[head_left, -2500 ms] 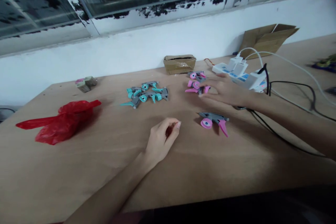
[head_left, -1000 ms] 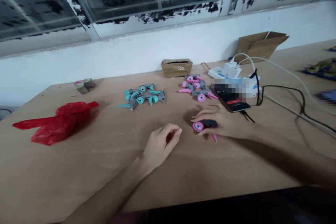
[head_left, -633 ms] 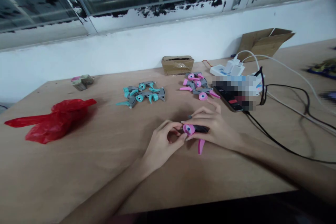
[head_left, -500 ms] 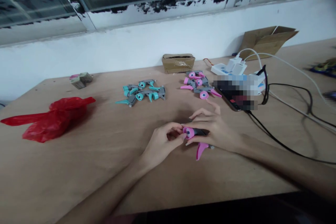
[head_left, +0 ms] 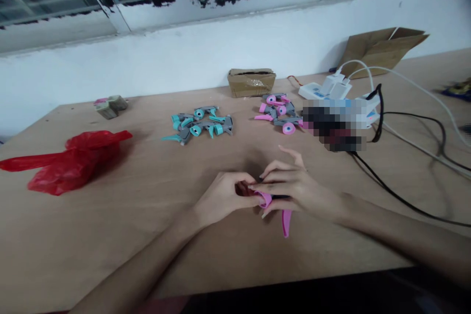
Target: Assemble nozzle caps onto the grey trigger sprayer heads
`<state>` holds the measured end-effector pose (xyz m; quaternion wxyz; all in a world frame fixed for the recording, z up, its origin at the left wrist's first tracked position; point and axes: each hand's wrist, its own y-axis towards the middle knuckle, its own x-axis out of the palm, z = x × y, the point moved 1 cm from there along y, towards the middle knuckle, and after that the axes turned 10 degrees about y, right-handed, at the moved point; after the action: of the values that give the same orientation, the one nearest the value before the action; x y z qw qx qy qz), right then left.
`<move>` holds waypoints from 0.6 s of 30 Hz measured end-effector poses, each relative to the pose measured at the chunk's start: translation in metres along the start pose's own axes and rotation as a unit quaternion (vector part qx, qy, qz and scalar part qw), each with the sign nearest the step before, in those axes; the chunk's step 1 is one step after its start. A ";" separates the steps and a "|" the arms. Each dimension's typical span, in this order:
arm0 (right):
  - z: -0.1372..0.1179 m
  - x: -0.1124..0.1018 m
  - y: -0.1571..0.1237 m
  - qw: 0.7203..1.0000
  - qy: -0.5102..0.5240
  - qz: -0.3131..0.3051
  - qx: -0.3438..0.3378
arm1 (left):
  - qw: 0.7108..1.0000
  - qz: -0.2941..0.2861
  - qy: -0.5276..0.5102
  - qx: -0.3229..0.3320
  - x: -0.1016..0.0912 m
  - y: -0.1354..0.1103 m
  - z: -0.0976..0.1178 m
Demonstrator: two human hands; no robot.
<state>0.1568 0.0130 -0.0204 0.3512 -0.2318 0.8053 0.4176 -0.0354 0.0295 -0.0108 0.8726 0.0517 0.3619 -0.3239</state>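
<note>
Between my hands is a pink and grey trigger sprayer head [head_left: 286, 224], its pink lever pointing down toward me and its pink collar facing left. My left hand [head_left: 225, 199] is closed, thumb and fingers pinching at the collar. My right hand [head_left: 300, 187] grips the dark grey body from the right, with one finger lifted away; most of the body is hidden under it. Beyond my hands lie several teal and grey sprayer heads [head_left: 186, 133] in a cluster. Several pink and grey ones [head_left: 289, 128] are grouped to the right of those.
At the left lies a red plastic bag [head_left: 79, 159], with small greyish blocks [head_left: 110, 106] behind it. A small cardboard box [head_left: 251, 83] stands near the wall. To the right are a power strip [head_left: 312, 91], cables [head_left: 390, 191], a pixelated area and a larger open carton [head_left: 379, 51].
The sprayer head has turned in my hands: its collar now tilts and its lever hangs straighter down. My left thumb has moved onto the collar. The view has shifted slightly.
</note>
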 end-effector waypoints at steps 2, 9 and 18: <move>0.000 0.001 -0.001 1.000 -0.004 -0.002 0.012 | 0.999 0.024 0.032 0.001 0.002 0.000 0.004; -0.003 -0.003 -0.002 0.998 -0.001 -0.011 0.061 | 0.989 0.093 0.117 0.009 0.007 -0.004 0.018; -0.005 0.000 -0.005 0.996 -0.039 0.010 0.084 | 0.976 0.127 0.174 0.016 0.012 -0.004 0.026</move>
<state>0.1587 0.0063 -0.0207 0.3960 -0.1768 0.8257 0.3608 -0.0164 0.0115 0.0007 0.8295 0.1665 0.4932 -0.2024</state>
